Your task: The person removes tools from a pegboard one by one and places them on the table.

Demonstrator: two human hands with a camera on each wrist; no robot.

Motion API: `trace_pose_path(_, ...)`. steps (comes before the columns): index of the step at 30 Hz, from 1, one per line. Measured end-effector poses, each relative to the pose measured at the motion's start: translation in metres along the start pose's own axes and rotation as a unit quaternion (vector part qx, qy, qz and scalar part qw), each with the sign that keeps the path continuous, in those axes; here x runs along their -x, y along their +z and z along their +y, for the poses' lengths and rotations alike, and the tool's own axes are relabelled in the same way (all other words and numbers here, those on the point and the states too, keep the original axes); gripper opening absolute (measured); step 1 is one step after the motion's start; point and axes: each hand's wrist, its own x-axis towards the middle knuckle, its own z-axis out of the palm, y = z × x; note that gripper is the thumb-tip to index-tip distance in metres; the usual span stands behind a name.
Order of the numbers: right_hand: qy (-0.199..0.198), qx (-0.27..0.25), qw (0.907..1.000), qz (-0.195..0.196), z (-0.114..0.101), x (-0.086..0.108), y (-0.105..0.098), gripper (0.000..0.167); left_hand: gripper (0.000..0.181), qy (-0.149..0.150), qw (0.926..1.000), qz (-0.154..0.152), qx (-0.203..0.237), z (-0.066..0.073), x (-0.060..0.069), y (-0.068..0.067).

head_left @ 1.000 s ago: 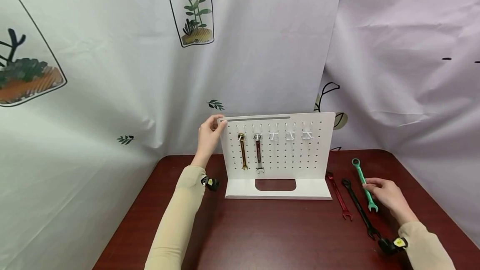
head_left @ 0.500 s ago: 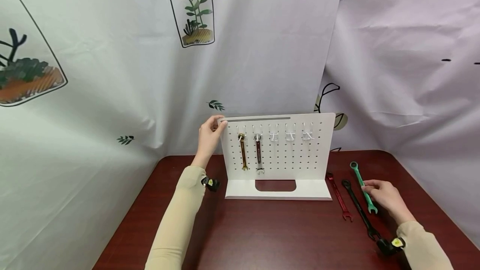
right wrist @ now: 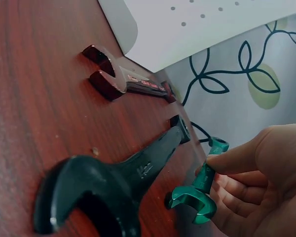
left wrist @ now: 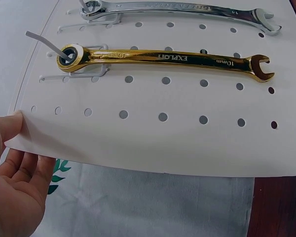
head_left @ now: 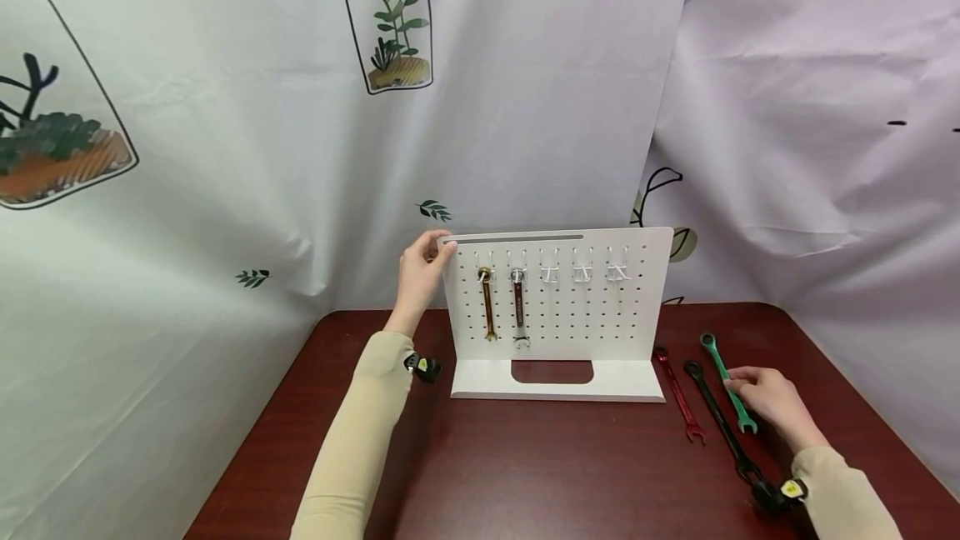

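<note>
My left hand [head_left: 418, 282] pinches the top left corner of a white pegboard stand [head_left: 555, 377], thumb in front and fingers behind. A gold combination wrench [left wrist: 163, 58] marked 10mm hangs from the leftmost hook by its ring end. Beside it hangs a silver wrench [left wrist: 177, 7], which looks dark along its shank in the head view. At the right, my right hand [head_left: 772, 402] holds a green combination wrench [right wrist: 193, 196] between thumb and fingers, open end toward me. Whether this wrench touches the table cannot be told.
A red wrench [head_left: 681, 398] and a larger black wrench [head_left: 718, 419] lie on the dark red table [head_left: 540, 465], between the stand and my right hand. Several clear hooks [head_left: 582, 273] on the board carry nothing. Printed fabric [head_left: 525, 107] hangs behind.
The green wrench and my right hand have moved slightly down, toward me, in the head view. My left hand stays on the board's corner, and the hanging wrenches are unchanged.
</note>
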Motion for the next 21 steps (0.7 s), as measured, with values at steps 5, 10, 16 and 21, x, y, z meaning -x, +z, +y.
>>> trace_pose_path(5, -0.002, 0.005, 1.0000, -0.002, 0.0014, 0.0006, 0.0022, 0.045, 0.026, 0.005, 1.0000, 0.001, 0.001, -0.0010, -0.0002, 0.0006)
trace_pose_path(10, -0.006, 0.016, 0.9999, 0.000, 0.0013, -0.0010, 0.0032, 0.041, 0.029, 0.006, 1.0000, 0.000, 0.001, -0.0006, 0.0005, -0.0006)
trace_pose_path(16, -0.017, 0.031, 0.9993, 0.012, -0.0021, -0.0035, 0.0032, 0.035, 0.031, 0.005, 1.0000, 0.002, 0.001, 0.0002, 0.0010, -0.0012)
trace_pose_path(21, -0.016, 0.044, 0.9988, 0.013, -0.0026, -0.0049, 0.0042, 0.034, 0.031, 0.005, 1.0000, 0.000, -0.005, 0.0004, 0.0015, -0.0007)
